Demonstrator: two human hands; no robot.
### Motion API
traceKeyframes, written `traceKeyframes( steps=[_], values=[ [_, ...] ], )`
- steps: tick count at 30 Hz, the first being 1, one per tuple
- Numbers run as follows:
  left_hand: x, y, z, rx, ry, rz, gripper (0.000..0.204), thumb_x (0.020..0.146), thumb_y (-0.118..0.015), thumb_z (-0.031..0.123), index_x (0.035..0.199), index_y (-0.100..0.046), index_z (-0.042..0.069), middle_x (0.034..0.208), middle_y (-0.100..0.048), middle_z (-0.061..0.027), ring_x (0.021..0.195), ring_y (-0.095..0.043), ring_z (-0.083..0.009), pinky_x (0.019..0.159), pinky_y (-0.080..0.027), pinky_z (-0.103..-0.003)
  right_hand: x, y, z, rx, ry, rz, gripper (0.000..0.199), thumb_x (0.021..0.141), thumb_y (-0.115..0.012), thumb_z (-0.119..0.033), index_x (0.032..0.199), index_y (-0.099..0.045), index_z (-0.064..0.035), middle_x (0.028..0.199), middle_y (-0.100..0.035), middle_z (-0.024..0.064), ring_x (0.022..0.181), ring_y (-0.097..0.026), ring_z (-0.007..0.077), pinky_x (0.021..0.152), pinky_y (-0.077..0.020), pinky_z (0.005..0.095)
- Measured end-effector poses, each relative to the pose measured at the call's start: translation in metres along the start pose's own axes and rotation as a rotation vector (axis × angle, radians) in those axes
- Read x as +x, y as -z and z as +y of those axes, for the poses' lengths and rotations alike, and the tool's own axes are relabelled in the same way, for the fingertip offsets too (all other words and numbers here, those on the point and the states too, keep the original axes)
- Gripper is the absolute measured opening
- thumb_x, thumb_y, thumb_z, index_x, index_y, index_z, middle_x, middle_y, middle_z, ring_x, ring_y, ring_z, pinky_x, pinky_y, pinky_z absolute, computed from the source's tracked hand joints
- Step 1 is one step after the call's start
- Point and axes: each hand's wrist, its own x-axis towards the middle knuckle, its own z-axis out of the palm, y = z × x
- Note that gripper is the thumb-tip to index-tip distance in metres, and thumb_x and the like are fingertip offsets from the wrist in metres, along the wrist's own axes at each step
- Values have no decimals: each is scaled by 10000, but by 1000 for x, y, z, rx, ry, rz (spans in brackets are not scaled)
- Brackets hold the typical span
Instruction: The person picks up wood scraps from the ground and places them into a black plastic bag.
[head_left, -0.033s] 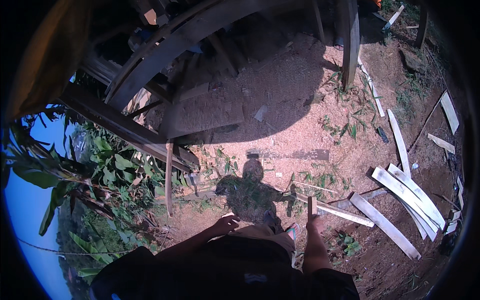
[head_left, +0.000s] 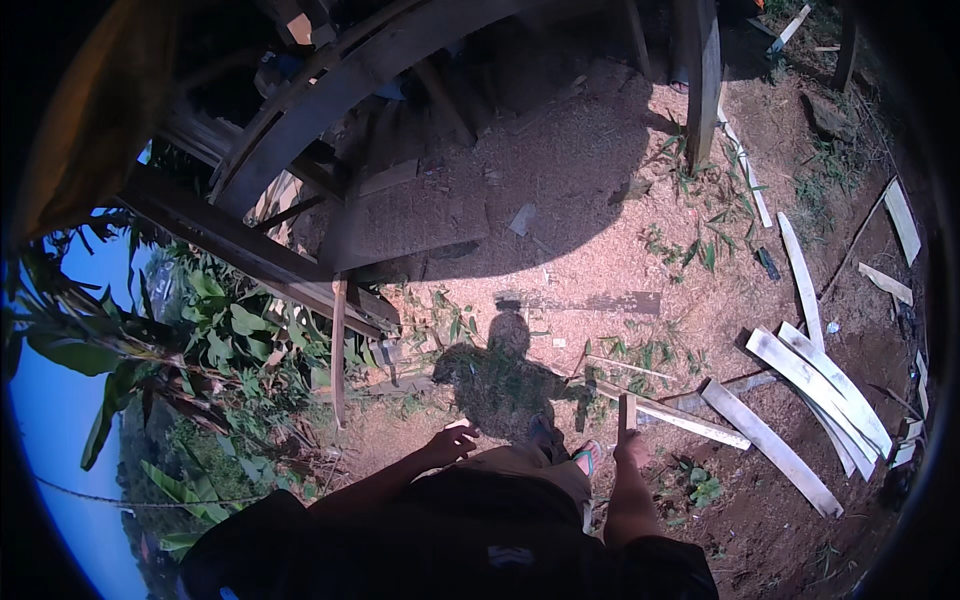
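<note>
In front of my body on the right, my right hand (head_left: pixel 630 450) is closed round a short, narrow piece of wood (head_left: pixel 627 412) that stands up out of the fist. My left hand (head_left: pixel 450 445) hangs near my waist, its fingers loosely curled and apart, with nothing visible in them. My sandalled foot (head_left: pixel 588 457) and the other shoe show between the hands. Just beyond the piece of wood, long pale planks (head_left: pixel 690 420) lie on the ground.
Several pale boards (head_left: pixel 825 400) lie stacked and scattered at the right. A wooden post (head_left: pixel 702 90) stands at the far right of a shaded timber frame (head_left: pixel 360 90). Sawdust (head_left: pixel 560 260) covers the ground. Leafy plants (head_left: pixel 220 330) grow on a slope at the left.
The view has shifted very slightly. My left hand sits a touch higher, and my right hand still grips the piece of wood.
</note>
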Motion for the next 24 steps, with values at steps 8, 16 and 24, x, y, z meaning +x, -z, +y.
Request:
traceKeyframes(
  steps=[8,16,24],
  values=[
    [-6,-3,1,8,63,-3,409,915,-644,271,1262,-573,66,988,-691,-110,839,-703,-178,717,-549,-324,-19,-44,89,-33,-209,-60,531,802,-747,-370,1230,-543,-130,1163,-662,18,1055,-673,233,904,-517,412],
    [1,-10,13,-50,-58,21,411,890,-660,270,1224,-594,40,1008,-682,-138,780,-692,-182,718,-555,-338,-28,8,100,168,-225,-31,535,704,-787,-351,1172,-603,-169,1175,-665,86,1135,-637,259,946,-534,424],
    [12,-12,12,-116,-136,20,426,893,-653,268,1234,-573,26,1011,-676,-128,806,-678,-173,727,-551,-339,-4,54,73,214,-117,96,409,838,-652,-367,1168,-596,-133,1182,-655,140,1131,-626,324,918,-525,470]
  ],
)
